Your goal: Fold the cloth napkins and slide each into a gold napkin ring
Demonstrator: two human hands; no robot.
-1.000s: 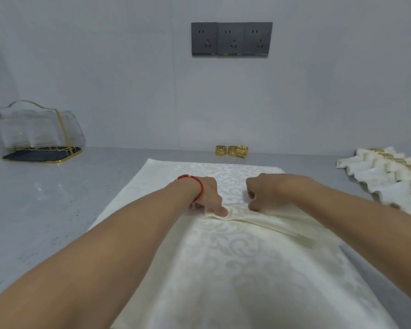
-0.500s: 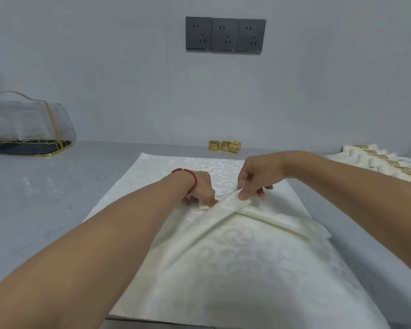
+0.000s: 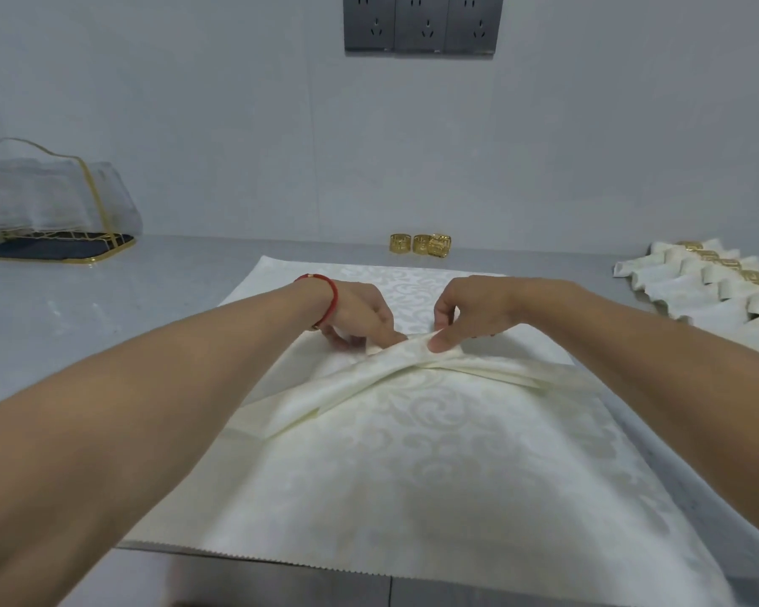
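A cream damask cloth napkin (image 3: 434, 466) lies spread on the grey table in front of me, with a raised pleat across its middle. My left hand (image 3: 360, 315), a red cord on its wrist, pinches the pleat at its centre. My right hand (image 3: 469, 315) pinches the same fold just to the right, thumb on top. Three gold napkin rings (image 3: 420, 244) stand by the wall behind the napkin.
Several folded napkins in gold rings (image 3: 719, 282) lie at the right edge of the table. A clear holder with a gold frame on a dark tray (image 3: 53, 212) sits at the far left. A grey socket panel (image 3: 421, 21) is on the wall.
Both hands lifted the pleat off the table and gathered more cloth into it. The camera has tilted down a little.
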